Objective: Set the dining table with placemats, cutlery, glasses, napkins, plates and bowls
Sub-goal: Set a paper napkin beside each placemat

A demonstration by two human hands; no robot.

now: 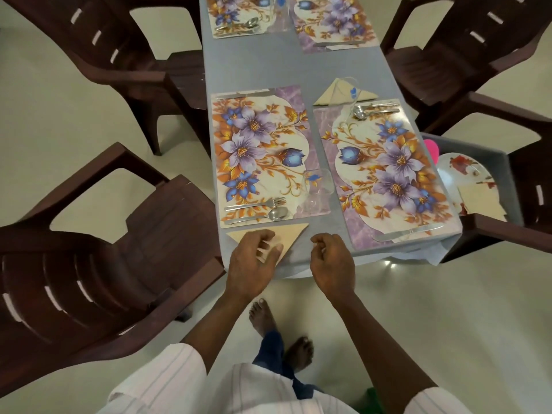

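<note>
From my head camera: my left hand (pixel 254 258) lies on the folded triangular napkin (pixel 294 233), fingers loosely bent over it; I cannot tell whether they grip it. My right hand (pixel 331 261) hovers beside it above the table (pixel 254 67) edge, fingers loosely curled round nothing. The napkin sits just below the near left placemat (pixel 260 156), which carries a fork (pixel 257 203), a spoon (pixel 263 216) and a glass (pixel 318 186). A plate (pixel 460 171) rests in a grey bin (pixel 504 162) on the right.
</note>
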